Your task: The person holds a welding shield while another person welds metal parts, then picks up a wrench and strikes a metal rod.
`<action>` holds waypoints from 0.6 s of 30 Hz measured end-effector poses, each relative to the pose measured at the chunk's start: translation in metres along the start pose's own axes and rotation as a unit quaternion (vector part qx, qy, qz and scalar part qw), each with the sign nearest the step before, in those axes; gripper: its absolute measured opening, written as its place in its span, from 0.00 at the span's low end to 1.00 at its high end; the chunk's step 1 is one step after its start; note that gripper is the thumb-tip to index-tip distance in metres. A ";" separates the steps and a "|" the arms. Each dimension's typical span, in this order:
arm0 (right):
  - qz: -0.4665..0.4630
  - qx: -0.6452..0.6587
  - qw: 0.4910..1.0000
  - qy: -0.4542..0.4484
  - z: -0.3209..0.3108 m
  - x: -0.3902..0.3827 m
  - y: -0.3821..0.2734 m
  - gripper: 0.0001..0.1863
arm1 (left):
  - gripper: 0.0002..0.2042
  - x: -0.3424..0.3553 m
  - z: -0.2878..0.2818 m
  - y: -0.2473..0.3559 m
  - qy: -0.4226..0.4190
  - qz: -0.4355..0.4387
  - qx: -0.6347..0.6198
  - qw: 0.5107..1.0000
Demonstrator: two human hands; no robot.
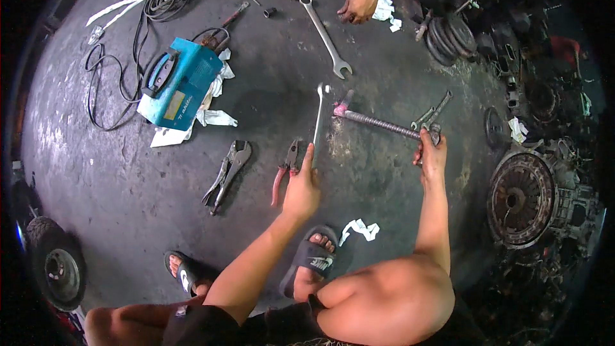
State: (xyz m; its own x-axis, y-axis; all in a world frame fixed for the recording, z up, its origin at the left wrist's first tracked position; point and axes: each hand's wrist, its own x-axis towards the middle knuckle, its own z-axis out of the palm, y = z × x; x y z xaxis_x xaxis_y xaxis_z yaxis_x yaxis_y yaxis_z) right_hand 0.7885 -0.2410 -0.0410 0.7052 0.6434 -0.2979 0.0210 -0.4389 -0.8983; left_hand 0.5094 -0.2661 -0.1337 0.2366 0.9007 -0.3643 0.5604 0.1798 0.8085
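Observation:
My left hand [302, 191] is closed around the lower part of a slim silver wrench [318, 114], its index finger laid along the shank. Beside that hand lie pliers with red handles [279, 182], and farther left are locking pliers [226, 176]. My right hand [432, 154] grips one end of a ribbed steel bar [384, 125], whose far end has a pinkish, hammer-like crosspiece [341, 107]. Just beyond my right hand, smaller wrenches [437, 107] lie on the floor, partly overlapped by the bar. A large combination wrench [325, 37] rests farther off.
Another person's hand [360, 4] reaches in from the top. At left stands a teal power-tool case or machine [182, 83] with black cables [173, 0]. Greasy machine parts, including a round clutch-like assembly [522, 198], crowd the right side. A wheel [59, 269] sits lower left.

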 end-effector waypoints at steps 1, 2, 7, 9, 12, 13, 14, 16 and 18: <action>0.002 -0.005 1.000 0.004 -0.001 0.000 0.001 0.15 | 0.31 0.000 0.000 0.000 0.034 0.014 0.021 0.999; 0.000 -0.009 1.000 0.013 -0.002 0.000 0.002 0.15 | 0.32 0.001 -0.001 -0.001 -0.029 -0.006 0.027 0.999; 0.013 0.002 1.000 0.011 -0.005 0.002 0.009 0.15 | 0.34 0.000 -0.004 0.004 0.064 0.073 0.030 0.995; 0.005 -0.005 1.000 0.007 -0.008 0.002 0.013 0.15 | 0.34 0.001 -0.007 0.006 -0.080 -0.020 0.023 0.996; -0.004 -0.015 1.000 0.011 -0.010 0.001 0.020 0.15 | 0.29 -0.001 -0.009 0.008 -0.033 0.016 0.014 0.999; -0.001 -0.020 1.000 0.019 -0.011 0.000 0.022 0.16 | 0.29 -0.001 -0.010 0.008 -0.044 0.000 0.040 0.998; -0.004 -0.024 0.999 0.029 -0.012 -0.002 0.025 0.16 | 0.29 -0.002 -0.010 0.009 -0.034 0.021 0.054 0.998; 0.007 -0.026 0.999 0.034 -0.013 -0.005 0.029 0.17 | 0.29 -0.003 -0.010 0.009 -0.027 0.039 0.065 0.997; 0.001 -0.016 0.999 0.034 -0.013 -0.006 0.032 0.17 | 0.30 -0.003 -0.011 0.010 -0.032 0.065 0.042 0.996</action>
State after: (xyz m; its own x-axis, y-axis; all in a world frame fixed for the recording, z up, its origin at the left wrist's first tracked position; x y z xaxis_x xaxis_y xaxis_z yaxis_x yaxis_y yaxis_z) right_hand 0.7939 -0.2666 -0.0634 0.7517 0.5992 -0.2753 0.0415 -0.4597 -0.8871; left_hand 0.5058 -0.2626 -0.1192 0.3603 0.8866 -0.2899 0.5850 0.0273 0.8106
